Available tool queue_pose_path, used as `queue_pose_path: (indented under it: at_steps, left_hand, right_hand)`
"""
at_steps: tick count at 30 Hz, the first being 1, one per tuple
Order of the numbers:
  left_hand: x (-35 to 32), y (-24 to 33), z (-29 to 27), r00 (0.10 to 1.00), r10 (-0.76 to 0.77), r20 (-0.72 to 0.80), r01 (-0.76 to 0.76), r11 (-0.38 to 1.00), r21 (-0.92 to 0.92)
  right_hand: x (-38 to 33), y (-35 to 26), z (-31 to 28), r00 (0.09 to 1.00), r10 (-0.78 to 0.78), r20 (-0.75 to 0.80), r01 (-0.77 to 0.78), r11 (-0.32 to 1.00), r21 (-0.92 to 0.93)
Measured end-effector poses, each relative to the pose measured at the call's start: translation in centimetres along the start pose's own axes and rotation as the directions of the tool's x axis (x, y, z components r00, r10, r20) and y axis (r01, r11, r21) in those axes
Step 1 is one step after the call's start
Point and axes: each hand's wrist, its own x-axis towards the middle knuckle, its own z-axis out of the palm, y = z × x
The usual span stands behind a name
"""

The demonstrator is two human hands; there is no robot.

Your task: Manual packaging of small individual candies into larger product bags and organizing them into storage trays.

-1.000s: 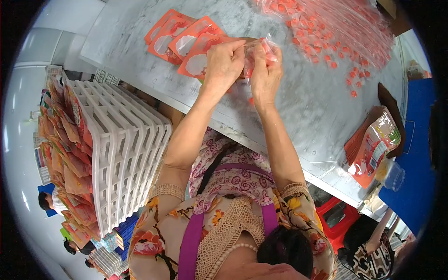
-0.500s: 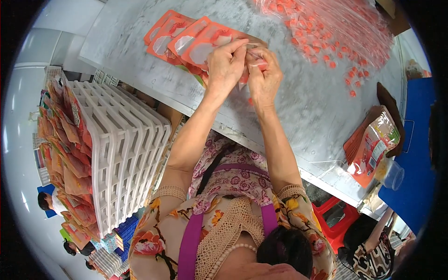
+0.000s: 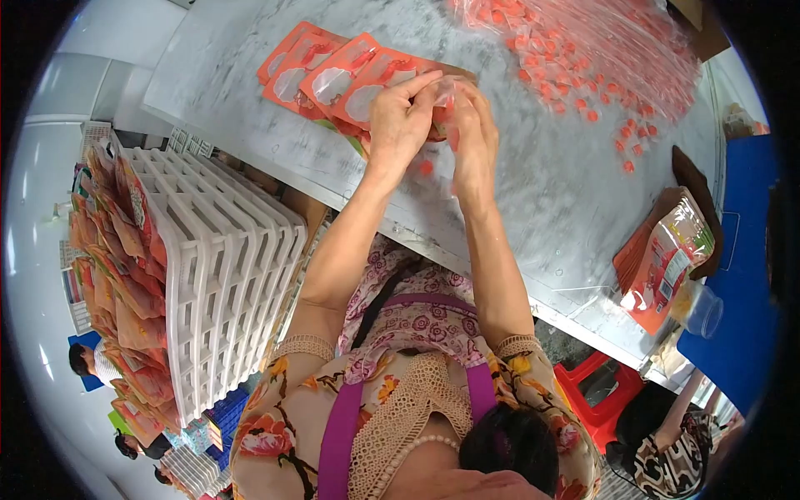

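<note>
My left hand (image 3: 398, 123) pinches the top edge of a red-orange pouch between thumb and forefinger. That pouch is mostly hidden beneath both hands. Close beside it, my right hand (image 3: 475, 142) is closed on a clear plastic strip (image 3: 451, 100) with red in it, held against the pouch's upper edge; its lower end hangs along the palm. Several flat red-orange pouches (image 3: 360, 102) with pale oval windows overlap in a fan left of my hands. A small red piece (image 3: 427, 167) shows on the grey table (image 3: 333, 179) below my hands.
Clear strips with red bits (image 3: 600, 50) heap at the far right. A stack of pouches (image 3: 667, 258) and a clear plastic cup (image 3: 705, 314) sit at the right edge. White stacked crates (image 3: 225, 250) with filled pouches stand left; a red stool (image 3: 600, 387) is below the table.
My right hand has turned, its fingers now lying straighter along the clear strip. My left hand has barely moved. The small red piece below them appears farther left.
</note>
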Motion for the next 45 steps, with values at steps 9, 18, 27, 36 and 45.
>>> queue_pose_path:
  at_steps: [9,18,27,36,45]
  left_hand:
    - [-1.3,1.1,1.3,0.930,0.361,0.070,-0.367,0.896,0.249]
    - [1.1,2.6,-1.6,0.998,0.068,0.012,-0.069,0.973,0.221]
    - [1.2,7.3,-3.7,0.999,-0.020,0.050,0.008,0.971,0.238]
    - [5.2,7.5,-11.8,0.956,-0.116,0.270,0.088,0.989,0.115]
    - [1.3,7.3,-9.4,0.970,0.129,0.205,-0.161,0.975,0.151]
  right_hand:
    - [3.1,2.1,-0.2,0.972,0.217,-0.090,-0.227,0.967,-0.118]
    - [1.2,-2.0,1.6,0.968,0.149,0.203,-0.197,0.950,0.242]
    - [1.8,-5.3,1.6,0.703,-0.470,0.534,0.692,0.281,-0.665]
    - [-2.4,3.4,-4.0,0.568,-0.360,0.740,0.820,0.171,-0.546]
    - [-1.6,6.7,-6.0,0.756,-0.327,0.567,0.654,0.368,-0.661]
